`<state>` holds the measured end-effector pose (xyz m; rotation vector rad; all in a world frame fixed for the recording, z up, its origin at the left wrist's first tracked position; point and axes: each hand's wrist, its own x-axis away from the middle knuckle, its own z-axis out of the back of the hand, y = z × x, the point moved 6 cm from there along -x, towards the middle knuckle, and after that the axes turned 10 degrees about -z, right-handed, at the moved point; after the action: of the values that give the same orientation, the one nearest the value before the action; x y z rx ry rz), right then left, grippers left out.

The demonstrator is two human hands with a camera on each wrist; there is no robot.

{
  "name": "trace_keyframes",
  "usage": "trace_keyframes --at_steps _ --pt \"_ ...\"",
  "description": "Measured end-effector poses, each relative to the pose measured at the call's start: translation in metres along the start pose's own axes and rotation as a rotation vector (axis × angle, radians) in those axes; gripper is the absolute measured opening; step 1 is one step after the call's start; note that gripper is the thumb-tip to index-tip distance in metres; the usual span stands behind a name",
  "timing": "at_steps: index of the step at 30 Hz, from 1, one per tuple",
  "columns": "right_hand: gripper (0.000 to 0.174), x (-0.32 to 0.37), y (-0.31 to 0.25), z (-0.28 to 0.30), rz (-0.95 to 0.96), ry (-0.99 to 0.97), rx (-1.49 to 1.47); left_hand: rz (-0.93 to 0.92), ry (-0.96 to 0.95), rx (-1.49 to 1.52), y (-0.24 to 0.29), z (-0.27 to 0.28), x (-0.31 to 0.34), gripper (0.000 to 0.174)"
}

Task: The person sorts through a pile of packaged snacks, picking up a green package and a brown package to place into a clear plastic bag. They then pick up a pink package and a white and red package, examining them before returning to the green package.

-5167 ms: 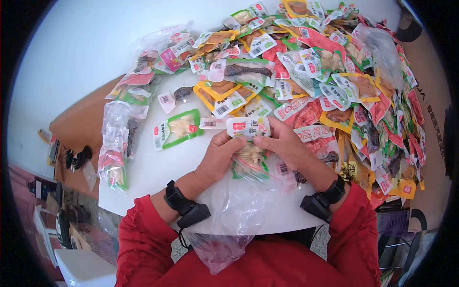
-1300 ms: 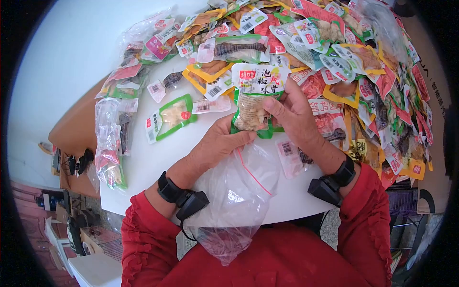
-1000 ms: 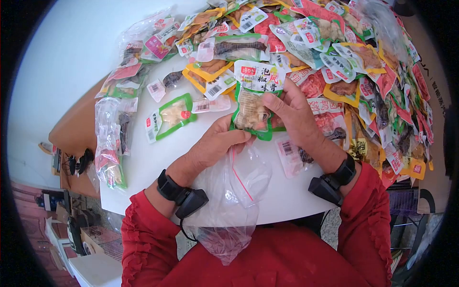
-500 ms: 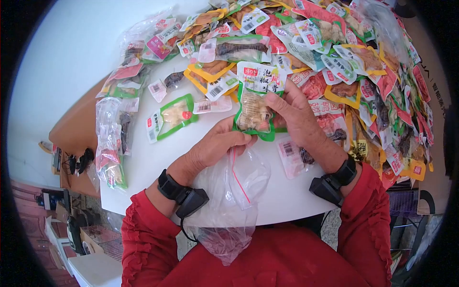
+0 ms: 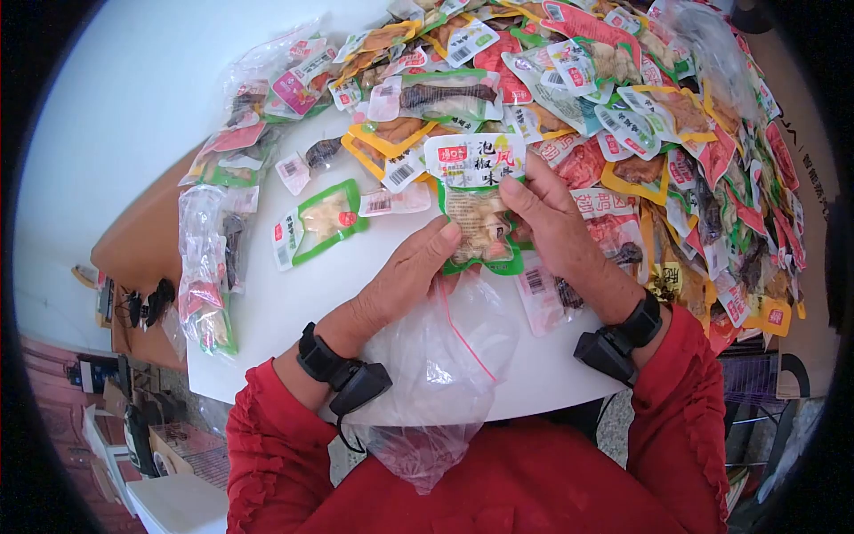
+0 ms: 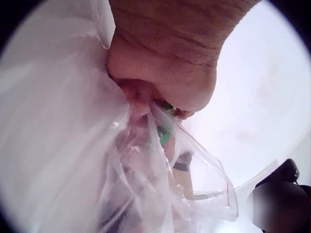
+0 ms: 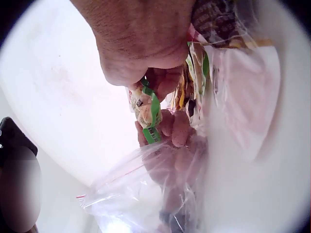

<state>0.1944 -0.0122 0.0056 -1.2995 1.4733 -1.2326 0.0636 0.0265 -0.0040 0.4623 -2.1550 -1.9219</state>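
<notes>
In the head view a green-edged food packet (image 5: 480, 214) with a white printed top is held upright over the table, between both hands. My right hand (image 5: 556, 214) pinches its right side, thumb on the front. My left hand (image 5: 400, 276) grips the lower left edge, thumb on top, and also holds a clear plastic bag (image 5: 436, 356) with a red seal line, which hangs below the packet over the table's front edge. The right wrist view shows the packet (image 7: 148, 109) above the bag (image 7: 131, 194). The left fingers are partly hidden behind packet and bag.
A large heap of mixed packets (image 5: 623, 116) covers the back and right of the white table (image 5: 267, 334). Another green-edged packet (image 5: 320, 222) lies left of the hands. Filled clear bags (image 5: 203, 258) line the left edge. A small pink-and-white packet (image 5: 543, 289) lies below my right hand.
Over the last second the packet has tilted and shifted slightly down, and my left thumb has moved up its edge. Earlier, both hands held it lower with its top folded toward the camera.
</notes>
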Motion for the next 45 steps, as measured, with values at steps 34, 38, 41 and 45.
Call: trace_keyframes --at_steps 34,38,41,45 --pt "0.028 0.005 -0.006 -0.001 0.098 0.096 0.158 -0.023 0.027 0.054 0.000 0.003 -0.004 0.048" --pt "0.029 0.004 -0.005 0.000 0.076 0.190 -0.014 -0.036 0.074 0.105 -0.004 0.009 -0.006 0.046" --pt "0.030 0.004 -0.004 0.003 0.076 0.127 0.058 -0.043 0.091 0.214 -0.004 0.012 -0.006 0.041" --pt "0.031 0.003 -0.003 0.000 0.034 -0.040 -0.007 -0.004 0.100 0.367 -0.004 0.021 -0.007 0.036"
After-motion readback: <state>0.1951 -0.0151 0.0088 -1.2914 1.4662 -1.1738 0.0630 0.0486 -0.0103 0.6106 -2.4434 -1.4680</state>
